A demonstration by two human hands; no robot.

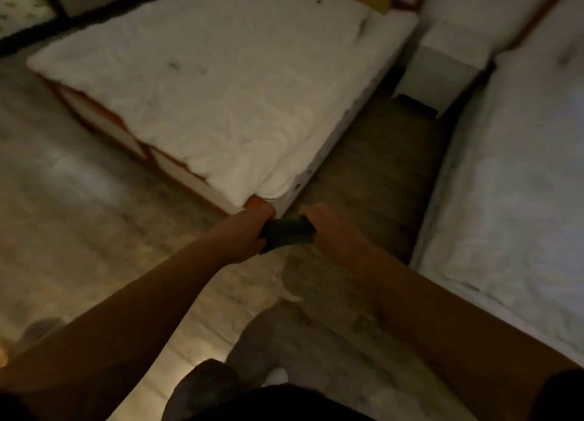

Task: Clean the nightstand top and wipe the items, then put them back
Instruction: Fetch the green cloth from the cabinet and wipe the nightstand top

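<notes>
Both my hands hold a dark folded cloth out in front of me, above the floor near the corner of the left bed. My left hand grips its left end and my right hand grips its right end. The white nightstand stands far ahead, between the two beds, against the wall. Its top looks bare in this blurred, dim frame.
A white-covered bed with an orange-trimmed frame fills the upper left. A second white bed runs along the right. A narrow strip of floor leads between them to the nightstand. My legs and feet show at the bottom.
</notes>
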